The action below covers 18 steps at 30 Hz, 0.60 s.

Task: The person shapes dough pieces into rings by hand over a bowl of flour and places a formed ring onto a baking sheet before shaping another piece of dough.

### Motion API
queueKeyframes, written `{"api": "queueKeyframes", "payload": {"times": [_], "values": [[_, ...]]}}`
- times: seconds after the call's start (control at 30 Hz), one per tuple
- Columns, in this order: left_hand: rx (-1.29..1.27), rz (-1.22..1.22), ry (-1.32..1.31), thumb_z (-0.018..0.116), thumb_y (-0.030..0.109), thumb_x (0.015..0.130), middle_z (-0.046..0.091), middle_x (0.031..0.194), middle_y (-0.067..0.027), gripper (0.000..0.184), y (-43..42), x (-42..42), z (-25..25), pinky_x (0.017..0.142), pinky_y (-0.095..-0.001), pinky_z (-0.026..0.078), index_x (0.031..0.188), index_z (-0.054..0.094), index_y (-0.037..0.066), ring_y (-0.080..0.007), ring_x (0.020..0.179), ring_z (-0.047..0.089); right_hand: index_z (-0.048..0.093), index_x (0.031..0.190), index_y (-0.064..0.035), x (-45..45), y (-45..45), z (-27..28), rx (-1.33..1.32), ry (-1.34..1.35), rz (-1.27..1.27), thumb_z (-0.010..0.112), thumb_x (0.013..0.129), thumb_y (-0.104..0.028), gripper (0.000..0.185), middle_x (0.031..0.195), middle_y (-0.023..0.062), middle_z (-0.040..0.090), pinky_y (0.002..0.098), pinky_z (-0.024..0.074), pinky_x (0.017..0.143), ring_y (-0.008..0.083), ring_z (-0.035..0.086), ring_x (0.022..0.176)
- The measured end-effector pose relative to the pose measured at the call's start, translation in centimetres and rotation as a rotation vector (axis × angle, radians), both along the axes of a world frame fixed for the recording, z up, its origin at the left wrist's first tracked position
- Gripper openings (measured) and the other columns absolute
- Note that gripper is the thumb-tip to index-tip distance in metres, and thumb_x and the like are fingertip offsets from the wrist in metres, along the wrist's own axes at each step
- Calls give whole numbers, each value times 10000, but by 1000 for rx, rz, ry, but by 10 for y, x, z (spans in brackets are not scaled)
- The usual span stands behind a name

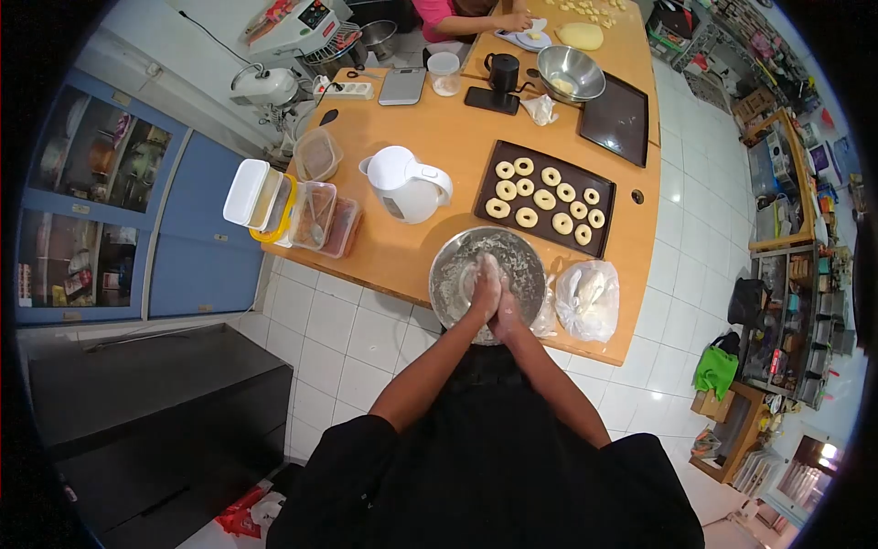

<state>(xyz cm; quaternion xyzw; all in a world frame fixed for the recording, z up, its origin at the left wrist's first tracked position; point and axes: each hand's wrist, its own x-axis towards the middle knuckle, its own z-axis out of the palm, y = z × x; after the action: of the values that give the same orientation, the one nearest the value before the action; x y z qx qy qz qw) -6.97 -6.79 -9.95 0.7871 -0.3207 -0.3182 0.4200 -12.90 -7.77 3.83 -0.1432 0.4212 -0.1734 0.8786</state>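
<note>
Over a steel mixing bowl [445,263] at the table's near edge, my two hands are pressed against each other, palms facing. Flour or dough coats my left hand [487,284], whose fingers stretch forward and look straight. My right hand [506,309] lies against it, partly covered by it, with its visible fingers also extended. Whether anything is between the palms is hidden. White floury residue clings to the bowl's inside. Just right of the bowl rests a clear plastic bag [587,300] with pale contents, likely dough.
Ring-shaped dough pieces lie on a dark baking tray [540,231] ahead. A white electric kettle [407,186] and plastic containers [315,215] stand to the left. Farther back are a scale [402,86], black kettle [502,73], steel bowl [585,84], second tray [615,119] and another person's pink sleeve [441,18].
</note>
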Motion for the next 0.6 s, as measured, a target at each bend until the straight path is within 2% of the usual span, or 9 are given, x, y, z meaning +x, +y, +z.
{"api": "queueKeyframes", "payload": {"times": [0.03,0.17,0.27,0.3,0.37,0.4,0.43,0.53,0.6], "values": [[-14,-61,264,332,285,969,151,1496,-203,587,5,-4,71,1126,-369,76,1460,92,68,-316,1388,147,409,1332,-94,-4,-2,-3,34,-95,-94,328,979,-436,498,1306,67,468,335,347,1015,191,456,1174],[-103,-42,168,302,325,971,154,1495,-201,589,11,-3,43,1126,-373,79,1462,93,75,-327,1381,167,352,1374,-114,-16,-3,-48,-131,-187,-122,348,972,-433,513,1341,29,425,323,339,1019,187,431,1203],[-180,-31,108,280,356,972,155,1495,-200,593,12,-11,19,1125,-377,81,1463,93,81,-335,1376,183,308,1402,-124,-4,1,15,50,-168,-63,311,975,-451,537,1376,25,394,339,308,1044,205,412,1226],[-123,-79,89,272,374,971,147,1499,-192,597,14,-9,29,1124,-388,75,1464,96,89,-333,1381,161,351,1379,-137,-4,-1,-6,83,-197,-47,280,972,-484,540,1326,33,448,371,346,1016,227,449,1179],[-14,-176,52,254,410,967,131,1507,-175,605,20,-3,73,1120,-411,63,1468,103,104,-329,1392,118,360,1373,-147,-8,-12,-29,93,-278,-89,279,961,-517,560,1307,36,463,381,360,1002,233,463,1150],[41,-224,31,245,428,966,123,1511,-167,610,21,-2,78,1119,-422,57,1469,107,112,-327,1397,96,364,1370,-152,-8,-16,-29,98,-321,-110,279,955,-534,570,1297,37,471,385,367,995,236,470,1135],[88,-272,-46,236,430,967,129,1518,-134,587,29,-15,68,1096,-519,7,1472,116,156,-355,1397,60,370,1366,-150,-6,-16,-30,51,-270,-113,272,960,-526,562,1286,39,477,382,366,993,235,473,1130],[-93,-236,-26,240,337,980,139,1504,-170,548,22,0,61,1109,-471,48,1458,128,96,-351,1391,93,386,1354,-145,-3,-1,-19,-76,-100,-135,251,972,-501,540,1254,47,496,373,362,988,235,482,1114],[-218,-202,-11,243,276,988,146,1496,-194,522,11,14,59,1117,-438,76,1449,135,56,-349,1387,115,410,1330,-109,-4,4,-11,27,-103,-64,251,987,-440,503,1226,58,518,373,374,976,229,501,1092]]}}
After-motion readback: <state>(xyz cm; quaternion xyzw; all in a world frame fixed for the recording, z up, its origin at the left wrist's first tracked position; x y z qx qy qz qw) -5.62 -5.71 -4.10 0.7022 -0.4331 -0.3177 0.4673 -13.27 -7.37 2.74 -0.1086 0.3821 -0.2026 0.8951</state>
